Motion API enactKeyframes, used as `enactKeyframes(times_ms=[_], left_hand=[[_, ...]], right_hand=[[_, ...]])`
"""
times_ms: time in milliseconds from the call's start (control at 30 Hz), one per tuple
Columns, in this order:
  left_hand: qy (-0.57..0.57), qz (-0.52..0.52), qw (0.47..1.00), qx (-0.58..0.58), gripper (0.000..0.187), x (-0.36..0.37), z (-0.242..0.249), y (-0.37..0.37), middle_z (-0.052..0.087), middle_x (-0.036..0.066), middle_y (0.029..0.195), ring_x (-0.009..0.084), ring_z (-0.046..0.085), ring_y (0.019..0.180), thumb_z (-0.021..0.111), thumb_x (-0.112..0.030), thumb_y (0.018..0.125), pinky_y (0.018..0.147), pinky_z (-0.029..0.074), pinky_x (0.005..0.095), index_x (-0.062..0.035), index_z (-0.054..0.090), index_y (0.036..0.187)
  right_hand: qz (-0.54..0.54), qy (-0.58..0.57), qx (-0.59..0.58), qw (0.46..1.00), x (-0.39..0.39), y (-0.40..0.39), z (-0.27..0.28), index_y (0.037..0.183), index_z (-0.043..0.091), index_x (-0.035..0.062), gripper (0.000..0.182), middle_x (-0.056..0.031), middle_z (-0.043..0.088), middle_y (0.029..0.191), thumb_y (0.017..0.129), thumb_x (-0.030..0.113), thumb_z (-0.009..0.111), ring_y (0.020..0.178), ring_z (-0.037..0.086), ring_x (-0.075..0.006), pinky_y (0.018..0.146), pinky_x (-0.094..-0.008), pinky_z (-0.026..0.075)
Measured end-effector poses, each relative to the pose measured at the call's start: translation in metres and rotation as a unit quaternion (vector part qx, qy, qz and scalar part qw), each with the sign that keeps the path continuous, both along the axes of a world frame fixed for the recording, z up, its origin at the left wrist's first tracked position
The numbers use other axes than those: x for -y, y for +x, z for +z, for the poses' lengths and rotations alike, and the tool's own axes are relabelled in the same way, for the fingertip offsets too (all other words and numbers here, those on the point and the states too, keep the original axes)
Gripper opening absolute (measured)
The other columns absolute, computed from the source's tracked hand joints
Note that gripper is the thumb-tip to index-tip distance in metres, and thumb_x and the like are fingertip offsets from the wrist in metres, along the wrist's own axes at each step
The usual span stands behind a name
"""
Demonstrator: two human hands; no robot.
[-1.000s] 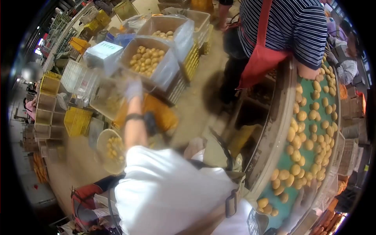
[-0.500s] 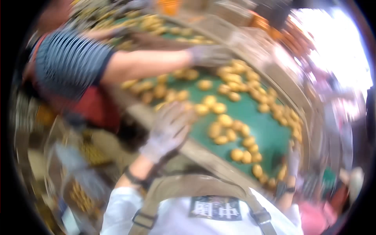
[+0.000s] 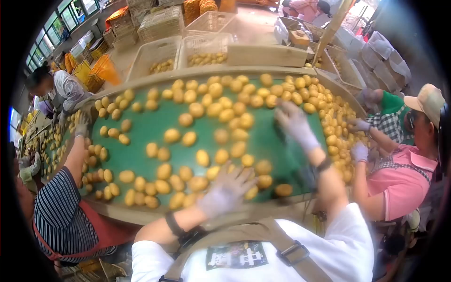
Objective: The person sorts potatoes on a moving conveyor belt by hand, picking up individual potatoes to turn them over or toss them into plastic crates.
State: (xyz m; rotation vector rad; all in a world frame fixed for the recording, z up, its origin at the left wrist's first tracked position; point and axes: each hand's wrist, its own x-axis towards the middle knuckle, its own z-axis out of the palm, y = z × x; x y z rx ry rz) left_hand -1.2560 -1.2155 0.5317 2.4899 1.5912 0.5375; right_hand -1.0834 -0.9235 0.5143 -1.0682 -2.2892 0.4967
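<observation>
Many yellow potatoes point(image 3: 190, 138) lie loose on a green belt point(image 3: 300, 162) in front of me. My left hand point(image 3: 228, 190), in a pale glove, rests low over the near side of the belt. Its fingers are spread among potatoes, touching or just above them, and none is gripped. Farther out on the right, my right hand point(image 3: 296, 124), also gloved and slightly blurred, reaches over the belt. Its fingers stretch toward the potatoes at the far side, with no potato visible in its grasp; its palm side is hidden.
A wooden rim point(image 3: 164, 216) borders the belt. Behind it stand plastic crates point(image 3: 155, 54) with potatoes and a wooden board point(image 3: 268, 55). A co-worker in a striped sleeve point(image 3: 58, 192) reaches in at left. Another in a pink shirt point(image 3: 399, 181) handles piled potatoes at right.
The view has swung and steadied, now facing straight across the belt. My right hand has gone from the belt's right end to over its middle right. My left hand now lies among the potatoes.
</observation>
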Motion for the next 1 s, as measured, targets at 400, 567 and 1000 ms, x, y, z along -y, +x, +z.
enactKeyframes(times_ms=[400,567,1000], left_hand=[[-0.105,0.435,0.853,-0.268,0.030,0.099,0.006,-0.223,0.063,0.012,0.129,0.0372,0.057,0.117,0.071,-0.017,0.075,0.103,0.044,0.0518,-0.0127,0.072,0.105],[-0.015,0.391,0.913,-0.116,0.047,0.011,0.028,-0.222,0.065,0.013,0.134,0.0346,0.061,0.122,0.074,-0.030,0.084,0.110,0.044,0.0446,-0.0127,0.069,0.127],[-0.163,0.085,0.979,-0.082,0.025,-0.242,0.003,-0.025,0.075,0.017,0.109,0.0305,0.074,0.102,0.061,-0.023,0.090,0.083,0.058,0.0474,-0.0114,0.076,0.106]], right_hand=[[-0.007,-0.258,0.041,0.965,-0.040,-0.015,0.031,0.132,0.062,0.0073,0.057,-0.0165,0.071,0.112,0.080,0.027,0.072,0.102,0.068,-0.0282,0.088,-0.0367,0.054],[0.052,-0.233,0.080,0.968,-0.065,-0.064,0.083,0.121,0.067,0.0054,0.042,-0.0119,0.073,0.103,0.083,0.022,0.068,0.091,0.070,-0.0244,0.081,-0.0348,0.055],[0.161,-0.223,0.440,0.855,-0.043,-0.059,0.077,0.118,0.064,0.0080,0.042,-0.0180,0.072,0.095,0.081,0.026,0.068,0.080,0.070,-0.0352,0.068,-0.0427,0.056]])
